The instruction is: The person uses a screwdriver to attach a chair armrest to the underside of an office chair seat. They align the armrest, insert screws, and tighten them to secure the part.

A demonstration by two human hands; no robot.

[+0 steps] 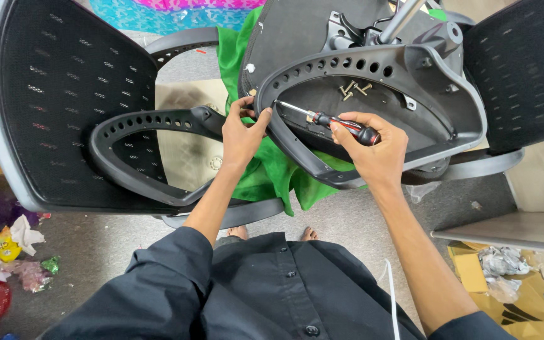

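From where I stand, the person is bent over an upturned office chair, its underside facing up so the fixing points can be reached. The right hand [376, 148] is wrapped closed round the red-and-black handle of a screwdriver [328, 118], the shaft angled up and to the left so its tip meets the inner edge of the grey plastic armrest frame [372, 69], near where that frame curves down. The left hand [241, 135] is pinched at that same spot, thumb and fingertips closed on the rim of the frame right beside the tip, apparently to steady the part (or a small fastener, which is too small to make out) while the driver bears on it. A few loose brass-coloured screws [354, 89] lie in the hollow of the seat pan, just above the driver, kept where they cannot roll off. A second armrest loop [152, 148] lies to the left against a black mesh backrest [57, 94], well apart from the tool. A green cloth [272, 170] is spread under the work, and crumpled wrappers [7, 249] litter the grey floor by the person's bare feet.
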